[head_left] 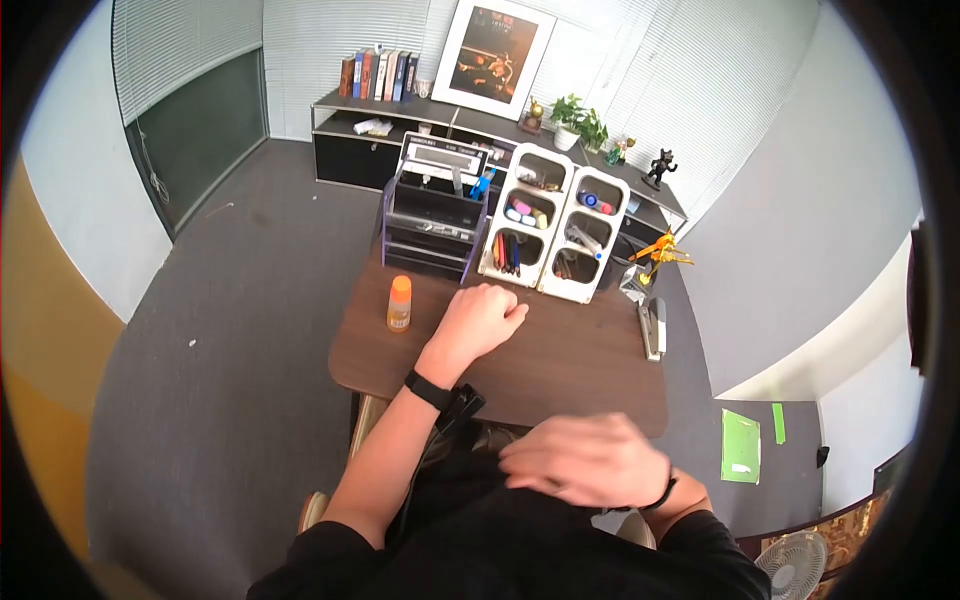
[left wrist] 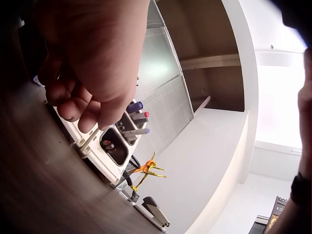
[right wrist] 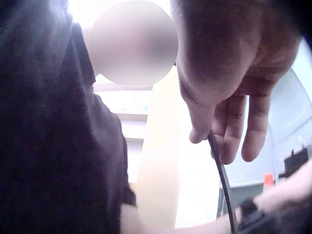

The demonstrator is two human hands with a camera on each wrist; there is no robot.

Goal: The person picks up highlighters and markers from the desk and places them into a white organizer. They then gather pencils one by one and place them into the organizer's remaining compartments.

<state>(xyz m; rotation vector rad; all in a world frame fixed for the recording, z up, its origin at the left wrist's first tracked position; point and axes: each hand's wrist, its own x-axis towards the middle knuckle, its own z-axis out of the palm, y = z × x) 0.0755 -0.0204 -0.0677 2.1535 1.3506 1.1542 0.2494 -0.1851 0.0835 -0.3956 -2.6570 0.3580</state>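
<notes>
My left hand (head_left: 478,322) is held over the brown desk (head_left: 590,370), in front of the white organizer (head_left: 568,275). Its fingers are loosely curled, with nothing between them in the left wrist view. To its left an orange-capped bottle (head_left: 399,312) stands upright. My right hand (head_left: 595,460), blurred in the head view, is in front of my body past the desk's near edge. In the right wrist view its thumb and fingers pinch a thin dark cord (right wrist: 223,180), which leads down toward the black device on my left wrist.
A dark desk rack (head_left: 430,225) stands at the back left of the desk. The organizer's compartments hold pens, pencils and markers. A stapler (head_left: 653,328) lies near the right edge, close to an orange and yellow figure (head_left: 660,252). Behind is a low cabinet (head_left: 350,155).
</notes>
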